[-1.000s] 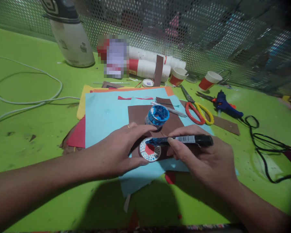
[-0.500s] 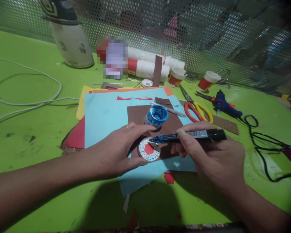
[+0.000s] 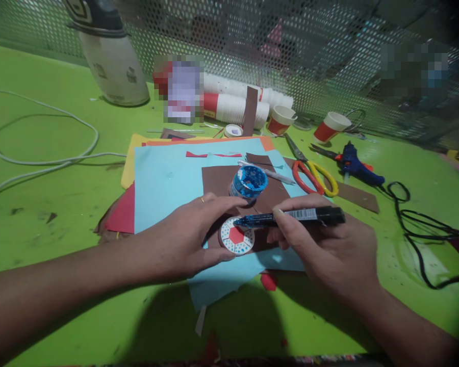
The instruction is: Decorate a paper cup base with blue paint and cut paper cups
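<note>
Between thumb and fingers my left hand [image 3: 193,232] grips a small round disc [image 3: 237,235], white with a red hexagon in its centre and blue dots in the sections around it. My right hand [image 3: 325,250] is closed around a black marker [image 3: 298,216], whose blue-stained tip touches or hovers just over the disc's upper edge; I cannot tell which. Just behind the disc stands an open paint jar [image 3: 249,182] smeared with blue. Brown sheet [image 3: 216,178] and light blue sheet [image 3: 164,188] lie underneath.
Scissors [image 3: 315,176] and a blue glue gun [image 3: 361,165] with a black cord lie at the right. Paper cups [image 3: 283,120] and cup stacks [image 3: 240,109] line the back by a perforated metal screen [image 3: 229,41]. A white cable [image 3: 87,132] curls at the left.
The marker and my right hand have shifted slightly left, the tip staying at the top of the disc. My left hand keeps its hold on the disc.
</note>
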Demonstrator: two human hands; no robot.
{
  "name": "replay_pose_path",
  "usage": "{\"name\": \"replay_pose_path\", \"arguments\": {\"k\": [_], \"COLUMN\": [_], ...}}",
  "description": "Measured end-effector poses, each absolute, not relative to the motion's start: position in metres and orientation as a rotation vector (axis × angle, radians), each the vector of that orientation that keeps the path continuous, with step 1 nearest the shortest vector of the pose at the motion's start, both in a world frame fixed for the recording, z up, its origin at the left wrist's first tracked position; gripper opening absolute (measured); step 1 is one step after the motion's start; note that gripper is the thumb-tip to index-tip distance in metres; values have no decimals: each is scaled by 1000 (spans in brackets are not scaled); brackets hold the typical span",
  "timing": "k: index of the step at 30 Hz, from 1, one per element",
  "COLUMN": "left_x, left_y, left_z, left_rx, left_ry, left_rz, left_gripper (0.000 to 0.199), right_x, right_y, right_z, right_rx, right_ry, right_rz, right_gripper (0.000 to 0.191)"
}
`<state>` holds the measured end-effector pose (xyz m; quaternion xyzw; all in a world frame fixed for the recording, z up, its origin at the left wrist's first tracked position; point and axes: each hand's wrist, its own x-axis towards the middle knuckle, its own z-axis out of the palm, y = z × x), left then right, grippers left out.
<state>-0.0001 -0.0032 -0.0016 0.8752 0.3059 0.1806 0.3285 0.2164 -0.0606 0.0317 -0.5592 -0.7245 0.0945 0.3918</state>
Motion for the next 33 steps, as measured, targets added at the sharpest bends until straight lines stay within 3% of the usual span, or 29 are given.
{"name": "replay_pose_path", "arguments": {"k": [33], "left_x": [0], "left_y": [-2], "left_z": [-5], "left_rx": [2310], "left_ry": [782], "left_rz": [500], "left_gripper": [65], "right_x": [211], "right_y": [-59], "right_z": [23], "right_rx": [-1386], "right_ry": [-1710], "right_rz": [375], "right_gripper": [9]}}
